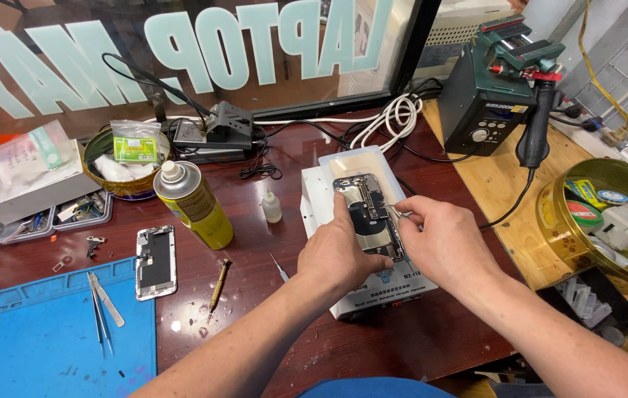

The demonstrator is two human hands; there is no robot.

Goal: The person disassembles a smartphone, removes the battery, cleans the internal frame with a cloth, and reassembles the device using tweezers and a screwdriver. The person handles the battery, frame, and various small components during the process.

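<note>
An opened phone (368,214) with its insides showing lies on a white heating pad unit (316,193) in the middle of the dark wooden bench. My left hand (340,250) rests on the phone's left edge and holds it down, thumb along the side. My right hand (443,239) pinches thin metal tweezers (398,214), whose tips touch the phone's right side near the top.
A yellow spray can (192,204), a small dropper bottle (272,206), a second phone frame (156,261), a screwdriver (219,285) and a blue mat (56,332) with tweezers lie to the left. A green hot-air station (485,96) and a round tin of tape rolls (609,221) stand to the right.
</note>
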